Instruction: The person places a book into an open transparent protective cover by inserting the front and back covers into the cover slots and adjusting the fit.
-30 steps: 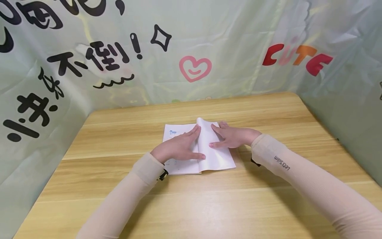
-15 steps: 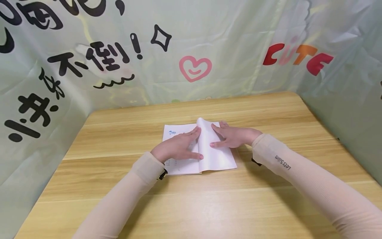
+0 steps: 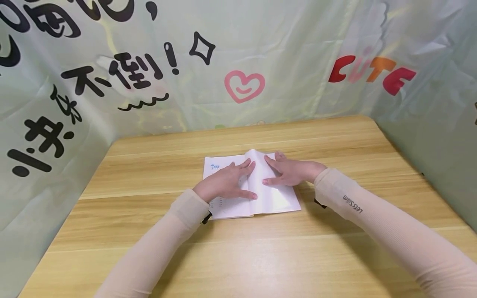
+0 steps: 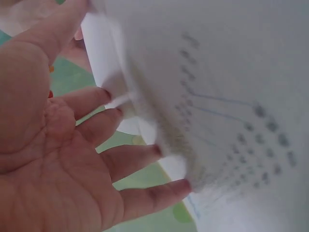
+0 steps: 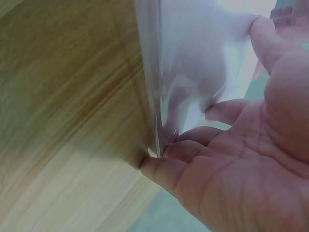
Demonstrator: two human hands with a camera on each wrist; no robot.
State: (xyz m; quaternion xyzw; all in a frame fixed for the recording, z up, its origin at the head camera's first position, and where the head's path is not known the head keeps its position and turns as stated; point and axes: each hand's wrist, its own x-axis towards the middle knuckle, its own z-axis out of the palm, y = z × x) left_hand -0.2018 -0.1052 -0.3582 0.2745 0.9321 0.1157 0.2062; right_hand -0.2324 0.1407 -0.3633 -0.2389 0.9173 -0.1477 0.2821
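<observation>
An open booklet [image 3: 232, 212] lies at the middle of the wooden table, with printed lines and a blue mark on its left page. Its right side is a glossy white sheet [image 3: 280, 201], slightly raised near the fold. My left hand [image 3: 228, 182] spreads across the left page, thumb and fingertips at the fold. On the glossy sheet rests my right hand [image 3: 292, 170], fingers spread toward its far edge. In the right wrist view, the fingertips of this hand [image 5: 227, 159] meet the sheet's shiny edge. Blurred print shows on the page [image 4: 231, 63] in the left wrist view.
The wooden table [image 3: 149, 174] extends all round the booklet. A pale cloth backdrop [image 3: 290, 49] with lettering and a pink heart hangs behind the table and along its sides.
My left hand has shifted slightly right, with its fingers spread wider over the fold. The glossy sheet's near right corner has moved outward to the right. The right hand is almost still.
</observation>
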